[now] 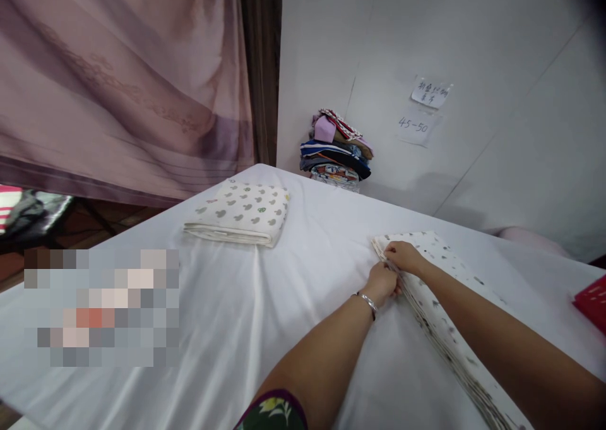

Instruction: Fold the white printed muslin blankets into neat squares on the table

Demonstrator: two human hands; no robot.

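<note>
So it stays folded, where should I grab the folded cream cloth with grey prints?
Probably its near long edge, coming from your side: the folded cream printed cloth lies flat with layers stacked there, so one grip catches them all.

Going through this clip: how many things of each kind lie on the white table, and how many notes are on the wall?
Spotted cloths: 2, the folded cloth and the long cloth pinched by the left hand and right hand
Clothes pile: 1
Red thing: 1
Paper notes: 2, upper note and lower note
Total: 6
</note>
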